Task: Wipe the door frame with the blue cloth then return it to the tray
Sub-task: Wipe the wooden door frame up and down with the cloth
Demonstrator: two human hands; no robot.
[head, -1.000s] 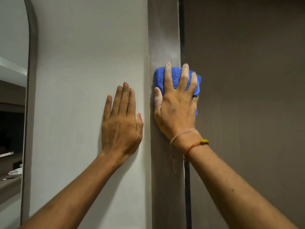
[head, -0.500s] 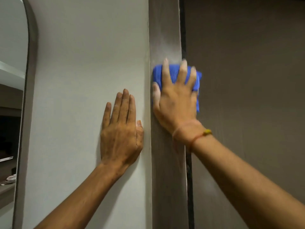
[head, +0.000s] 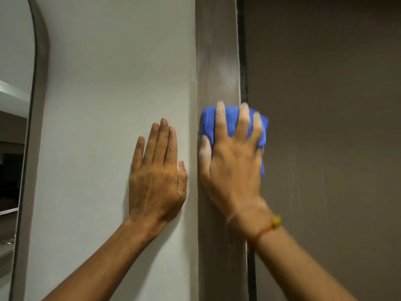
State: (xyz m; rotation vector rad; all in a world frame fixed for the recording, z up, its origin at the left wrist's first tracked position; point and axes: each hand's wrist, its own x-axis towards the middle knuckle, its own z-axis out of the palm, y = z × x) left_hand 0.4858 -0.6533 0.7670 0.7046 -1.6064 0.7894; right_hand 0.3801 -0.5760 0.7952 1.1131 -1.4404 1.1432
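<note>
The blue cloth (head: 230,124) is folded into a pad and lies flat against the grey-brown door frame (head: 217,61), a vertical strip in the middle of the view. My right hand (head: 232,168) presses on the cloth with fingers spread, covering its lower part, and is blurred by motion. My left hand (head: 157,179) rests flat on the white wall (head: 119,83) just left of the frame, holding nothing. No tray is in view.
The brown door (head: 325,127) fills the right side, separated from the frame by a dark gap (head: 243,61). An arched grey-edged opening or mirror (head: 40,83) stands at the far left, with a dim room showing in it.
My right hand slid the cloth up the frame a little, then down again to a lower spot. My left hand stayed planted on the wall.
</note>
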